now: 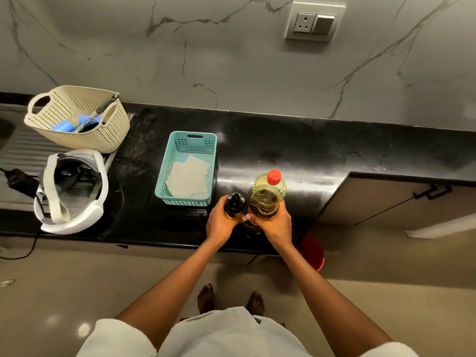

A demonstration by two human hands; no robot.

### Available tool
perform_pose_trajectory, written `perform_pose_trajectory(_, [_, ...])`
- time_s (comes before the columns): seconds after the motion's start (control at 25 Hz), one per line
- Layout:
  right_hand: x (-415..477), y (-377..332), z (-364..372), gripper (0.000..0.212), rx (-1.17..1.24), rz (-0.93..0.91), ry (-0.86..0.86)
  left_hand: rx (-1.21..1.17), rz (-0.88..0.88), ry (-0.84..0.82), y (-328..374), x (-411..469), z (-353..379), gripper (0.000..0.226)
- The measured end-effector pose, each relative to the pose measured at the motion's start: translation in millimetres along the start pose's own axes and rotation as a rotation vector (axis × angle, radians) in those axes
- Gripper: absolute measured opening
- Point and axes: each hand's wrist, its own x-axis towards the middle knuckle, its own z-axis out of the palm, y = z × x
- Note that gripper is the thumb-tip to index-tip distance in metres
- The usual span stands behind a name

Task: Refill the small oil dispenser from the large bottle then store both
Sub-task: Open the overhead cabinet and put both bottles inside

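A small oil dispenser (234,203) with a black top stands upright on the black counter (322,150), and my left hand (220,224) grips its lower body. Right beside it stands the large clear oil bottle (268,194) with a red cap, part full of yellow oil. My right hand (274,224) grips that bottle low down. The two containers are almost touching near the counter's front edge. A teal plastic basket (164,176) lined with paper sits just left of and behind the dispenser.
A cream woven basket (103,140) with blue items stands at the back left. In front of it lies a white headset (99,186) with a strap. A red bucket (313,251) sits on the floor below the counter. A wall socket (313,23) is above.
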Motion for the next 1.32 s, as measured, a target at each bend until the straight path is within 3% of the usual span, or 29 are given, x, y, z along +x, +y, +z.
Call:
perform_pose_trajectory(0.56, [8, -2, 8, 0.093, -0.016, 0.002, -0.009, 0.053, 0.072, -0.041, 10, -2, -7, 0.072])
perform_pose_trajectory(0.96, [-1, -14, 6, 0.065, 0.05, 0.033, 0.018, -0.101, 0.137, -0.082, 12, -4, -10, 0.062])
perform_pose_trajectory(1.24, [-14, -58, -23, 0.09, 0.122, 0.029, 0.112, -0.133, 0.285, -0.075, 65, -7, -43, 0.077])
perform_pose_trajectory(1.32, [-16, -84, -41, 0.087, 0.155, -0.022, 0.149, -0.134, 0.367, -0.063, 94, -13, -53, 0.084])
